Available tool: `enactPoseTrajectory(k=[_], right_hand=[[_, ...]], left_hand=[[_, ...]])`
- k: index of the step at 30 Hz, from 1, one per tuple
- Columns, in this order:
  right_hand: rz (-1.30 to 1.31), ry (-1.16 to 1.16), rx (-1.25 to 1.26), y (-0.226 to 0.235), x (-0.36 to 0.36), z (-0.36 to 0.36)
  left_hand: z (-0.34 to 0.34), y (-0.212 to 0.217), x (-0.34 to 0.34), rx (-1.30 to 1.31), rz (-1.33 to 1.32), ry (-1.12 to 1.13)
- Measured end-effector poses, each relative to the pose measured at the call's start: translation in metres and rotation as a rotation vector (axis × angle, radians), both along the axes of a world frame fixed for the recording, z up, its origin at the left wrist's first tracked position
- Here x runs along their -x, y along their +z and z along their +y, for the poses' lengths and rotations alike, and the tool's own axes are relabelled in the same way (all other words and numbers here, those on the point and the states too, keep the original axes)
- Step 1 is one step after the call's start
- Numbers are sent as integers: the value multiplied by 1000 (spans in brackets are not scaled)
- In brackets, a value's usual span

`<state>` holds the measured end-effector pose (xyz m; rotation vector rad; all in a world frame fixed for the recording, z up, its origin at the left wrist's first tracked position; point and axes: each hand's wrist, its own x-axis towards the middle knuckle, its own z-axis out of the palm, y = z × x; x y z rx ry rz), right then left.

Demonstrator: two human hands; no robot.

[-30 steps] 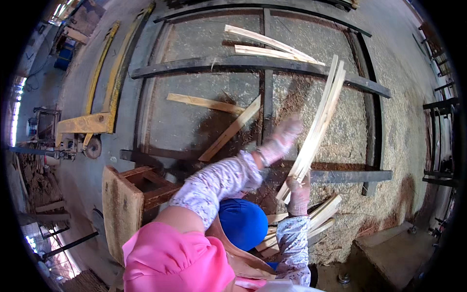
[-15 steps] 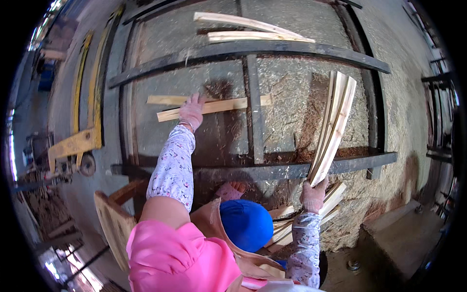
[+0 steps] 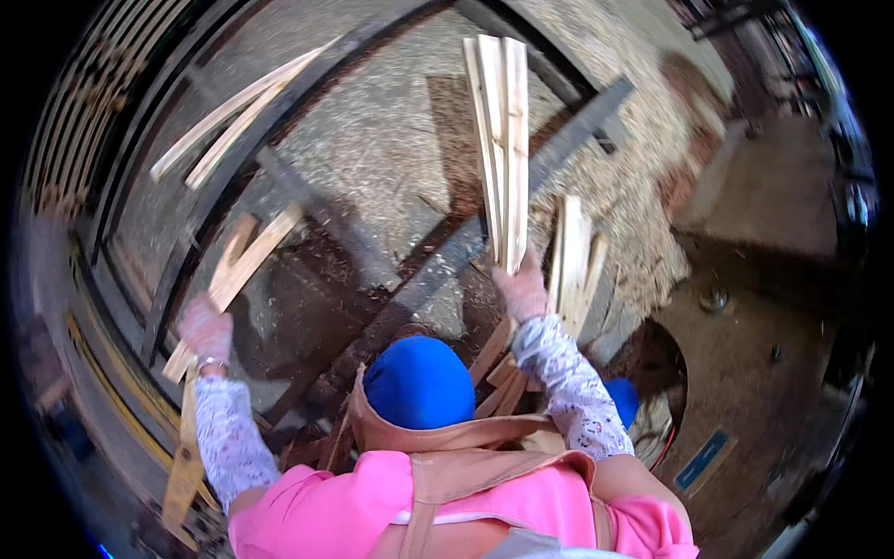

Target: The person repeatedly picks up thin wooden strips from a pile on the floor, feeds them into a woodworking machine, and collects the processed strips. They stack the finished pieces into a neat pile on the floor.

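My right hand (image 3: 523,287) is closed round the lower ends of several pale wooden strips (image 3: 505,140), which stand out away from me side by side. Off to the left, my left hand (image 3: 206,328) grips a wooden strip (image 3: 256,261) near its lower end. A second, shorter-looking piece of wood (image 3: 238,238) lies against that strip, partly behind it. Both hands wear pinkish gloves, with patterned sleeves over the forearms. Beside my right hand, more wooden strips (image 3: 575,252) rest in a low pile, partly hidden by my arm.
A dark metal frame (image 3: 438,265) crosses the floor before me. Two loose strips (image 3: 237,116) lie beyond its far bar. Wood shavings (image 3: 605,158) cover the floor at right, near a brown block (image 3: 759,177). A yellow pallet jack (image 3: 186,466) stands at lower left.
The view has turned to the right, so the frame appears tilted. My left hand has closed on a strip it was over before. My right hand still holds its bundle.
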<state>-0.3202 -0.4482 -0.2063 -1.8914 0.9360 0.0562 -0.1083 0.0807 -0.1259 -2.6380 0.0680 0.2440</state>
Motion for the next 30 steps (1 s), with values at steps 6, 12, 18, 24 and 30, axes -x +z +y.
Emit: enactPoseTrajectory(k=[6, 12, 18, 24, 30], right_hand=[[369, -400, -16, 42, 201, 49], [339, -186, 407, 57, 211, 1], [-215, -213, -289, 73, 72, -24], [-368, 121, -337, 130, -41, 21], [-61, -271, 370, 40, 103, 6]], left_hand=[[-1, 66, -16, -139, -25, -12], [-43, 127, -21, -134, -113, -78], [-190, 157, -18, 1186, -43, 152], [-438, 102, 38, 1586, 613, -206], [-363, 13, -119, 1577, 164, -334]])
